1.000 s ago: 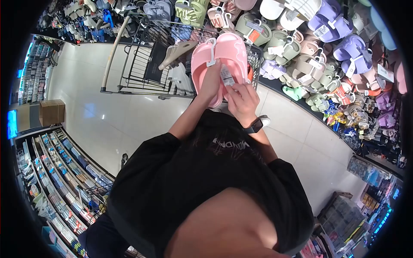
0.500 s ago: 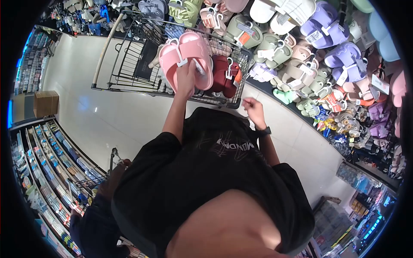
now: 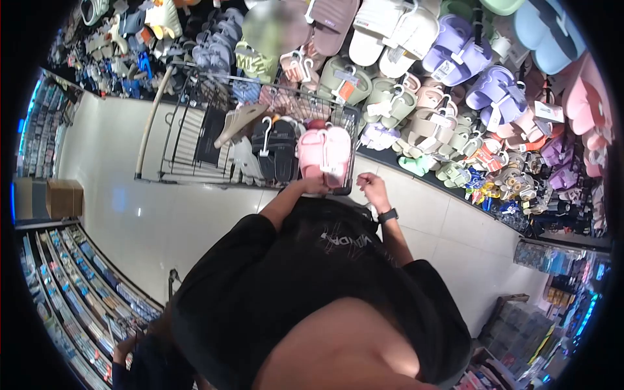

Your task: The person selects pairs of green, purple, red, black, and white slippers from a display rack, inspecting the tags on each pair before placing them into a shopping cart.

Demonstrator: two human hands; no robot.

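Observation:
A pair of pink slippers (image 3: 325, 151) lies in the right end of the shopping cart (image 3: 214, 181), beside a pair of black slippers (image 3: 273, 149) on a white hanger. My left hand (image 3: 316, 186) is at the near edge of the pink pair, fingers curled against its lower end and partly hidden. Just outside the cart's right corner, my right hand (image 3: 372, 187) hovers with fingers curled in and nothing visible in them; a dark watch (image 3: 387, 215) is on that wrist. Something dark red (image 3: 316, 123) peeks out behind the pink pair.
Beige slippers (image 3: 239, 123) lean inside the cart. A display of hanging slippers (image 3: 435, 127) runs along the far side and right. Behind on the left are stocked shelves (image 3: 71, 279), a cardboard box (image 3: 64, 199) and another person's arm (image 3: 127, 348).
The pink slippers went from being held up above the cart to lying in its right end, covering most of the dark red pair. My left hand moved down and right with them.

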